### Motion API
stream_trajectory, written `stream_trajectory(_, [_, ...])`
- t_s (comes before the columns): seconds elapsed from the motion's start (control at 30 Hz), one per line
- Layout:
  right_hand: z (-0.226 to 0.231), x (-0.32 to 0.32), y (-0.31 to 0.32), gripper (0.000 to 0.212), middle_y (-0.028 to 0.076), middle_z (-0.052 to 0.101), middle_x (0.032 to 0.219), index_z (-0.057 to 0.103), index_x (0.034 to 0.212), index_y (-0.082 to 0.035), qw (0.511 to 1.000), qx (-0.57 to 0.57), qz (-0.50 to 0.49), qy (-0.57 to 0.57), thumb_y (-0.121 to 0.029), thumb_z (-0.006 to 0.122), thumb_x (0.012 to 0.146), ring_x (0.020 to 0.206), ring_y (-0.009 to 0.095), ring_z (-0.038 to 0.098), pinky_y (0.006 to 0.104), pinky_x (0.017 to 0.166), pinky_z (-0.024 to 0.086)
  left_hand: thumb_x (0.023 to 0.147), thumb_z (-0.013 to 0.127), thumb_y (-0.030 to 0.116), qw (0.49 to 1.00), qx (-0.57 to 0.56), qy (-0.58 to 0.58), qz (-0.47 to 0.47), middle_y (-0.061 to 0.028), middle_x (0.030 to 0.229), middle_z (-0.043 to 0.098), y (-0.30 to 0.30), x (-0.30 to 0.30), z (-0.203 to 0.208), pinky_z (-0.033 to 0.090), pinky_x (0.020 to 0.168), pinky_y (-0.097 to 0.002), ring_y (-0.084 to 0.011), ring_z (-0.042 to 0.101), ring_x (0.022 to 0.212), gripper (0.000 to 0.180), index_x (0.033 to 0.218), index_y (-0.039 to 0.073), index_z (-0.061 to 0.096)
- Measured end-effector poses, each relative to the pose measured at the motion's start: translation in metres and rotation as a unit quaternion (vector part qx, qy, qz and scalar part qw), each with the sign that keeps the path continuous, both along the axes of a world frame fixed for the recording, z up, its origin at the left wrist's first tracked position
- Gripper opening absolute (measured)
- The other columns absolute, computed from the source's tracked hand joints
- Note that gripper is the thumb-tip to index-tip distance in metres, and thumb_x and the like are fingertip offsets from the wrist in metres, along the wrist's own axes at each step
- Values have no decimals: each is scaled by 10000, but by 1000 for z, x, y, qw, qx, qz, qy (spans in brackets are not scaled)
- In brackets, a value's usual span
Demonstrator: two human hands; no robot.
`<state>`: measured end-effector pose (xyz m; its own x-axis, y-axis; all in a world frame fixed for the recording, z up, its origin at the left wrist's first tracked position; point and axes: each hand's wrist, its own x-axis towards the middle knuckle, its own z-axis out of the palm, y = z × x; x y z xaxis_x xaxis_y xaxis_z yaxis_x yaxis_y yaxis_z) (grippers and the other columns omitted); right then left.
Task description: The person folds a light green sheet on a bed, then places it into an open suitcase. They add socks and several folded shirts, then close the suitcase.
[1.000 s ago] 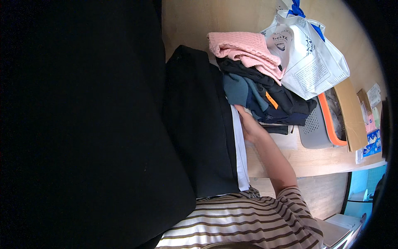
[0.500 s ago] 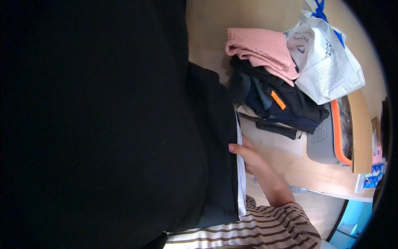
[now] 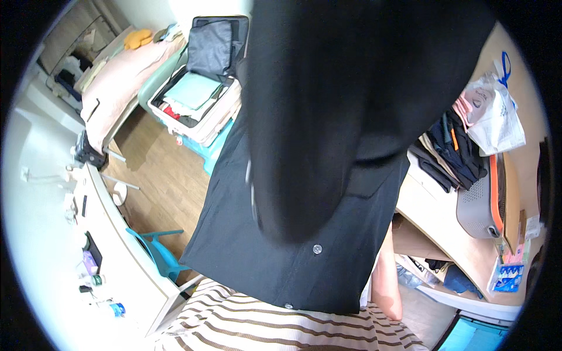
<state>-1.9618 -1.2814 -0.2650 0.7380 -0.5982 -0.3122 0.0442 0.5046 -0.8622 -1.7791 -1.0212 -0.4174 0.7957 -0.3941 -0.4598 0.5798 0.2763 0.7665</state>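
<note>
A black button-up garment [image 3: 293,269] hangs spread out close in front of me and fills the middle of the view. One sleeve-like fold [image 3: 298,193] droops over its front, slightly blurred. Two round buttons show near the lower hem. My right forearm rises along the garment's right edge, and my right hand is hidden behind the cloth. My left hand does not show. To the right, dark folded clothes [image 3: 459,152] are stacked on a wooden desk, beside a white plastic bag [image 3: 497,120] and a bit of pink cloth [image 3: 462,111].
An open suitcase [image 3: 234,96] with folded clothes stands at the far left, near a bed [image 3: 117,90]. A grey basket with an orange rim [image 3: 477,210] sits on the right desk. A blue chair [image 3: 161,254] stands by the white table [image 3: 126,257] on the left.
The black garment has swung away from the left, uncovering the room there. Its lower front with buttons now shows. My right hand, seen earlier gripping its white-lined edge, has gone behind the cloth.
</note>
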Motion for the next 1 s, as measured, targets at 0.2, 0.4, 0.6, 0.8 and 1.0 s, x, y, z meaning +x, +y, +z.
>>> stream_trajectory(0.2, [4,29,59,664,91,575,1139,419,1312,-10,999,11,48,15,-269,691,764,1009,184,574,310,868,474,947,518,348,997,-58,-5,57,-69,1164,556,56,15,10,445,909,-296,-143,558,1018,387,1215,69,523])
stream_trajectory(0.4, [-17,95,106,618,88,585,1106,446,1284,-5,984,39,172,10,-256,664,763,966,172,595,286,828,491,946,519,353,985,-72,-12,153,-65,1144,570,119,23,20,449,897,-290,-138,565,1001,382,1203,70,536])
stream_trajectory(0.6, [-26,186,152,710,112,570,1165,407,1326,0,938,82,334,-36,-283,701,745,1033,197,587,318,898,482,946,521,358,962,-86,-18,259,-60,1124,583,160,41,27,454,885,-285,-133,571,983,378,1190,71,548])
stream_trajectory(0.8, [-64,277,199,660,115,560,1193,407,1326,-1,888,160,432,-18,-244,665,769,1048,201,581,325,902,478,945,523,363,931,-70,-29,358,-56,1103,597,210,76,29,459,873,-279,-127,578,966,375,1178,72,561])
stream_trajectory(1.0, [-69,380,247,548,111,587,1134,447,1288,4,886,182,426,-7,-150,553,773,1005,198,595,306,850,487,945,524,368,903,-61,-39,423,-51,1083,610,251,149,29,463,862,-274,-122,585,948,372,1166,73,574])
